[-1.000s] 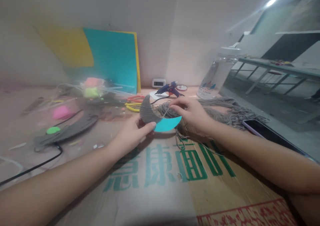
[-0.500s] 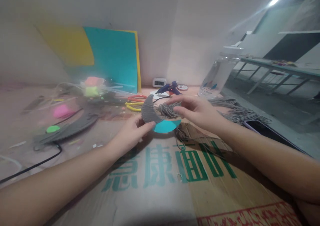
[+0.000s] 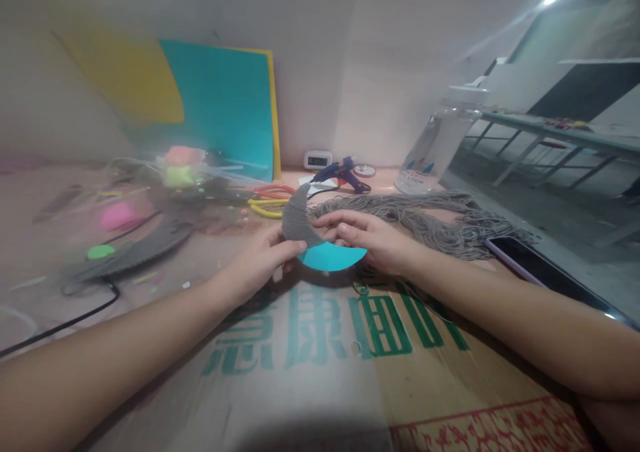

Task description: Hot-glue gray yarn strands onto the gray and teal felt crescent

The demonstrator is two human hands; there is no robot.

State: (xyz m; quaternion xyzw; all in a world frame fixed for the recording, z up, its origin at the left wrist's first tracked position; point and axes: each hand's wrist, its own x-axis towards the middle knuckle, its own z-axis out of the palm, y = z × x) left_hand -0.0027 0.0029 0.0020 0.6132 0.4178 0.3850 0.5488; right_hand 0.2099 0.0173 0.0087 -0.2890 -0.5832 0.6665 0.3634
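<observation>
Both hands meet on the crescent (image 3: 320,242): my left hand (image 3: 263,255) pinches its yarn-wrapped end, my right hand (image 3: 367,235) has dropped from lifting the grey yarn (image 3: 425,219) to press the strand against the teal edge above the cardboard (image 3: 310,372).

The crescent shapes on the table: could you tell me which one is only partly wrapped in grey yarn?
The small crescent held between the left hand and right hand: its lower tip is bare teal. The large crescent lying at left looks grey throughout.
</observation>
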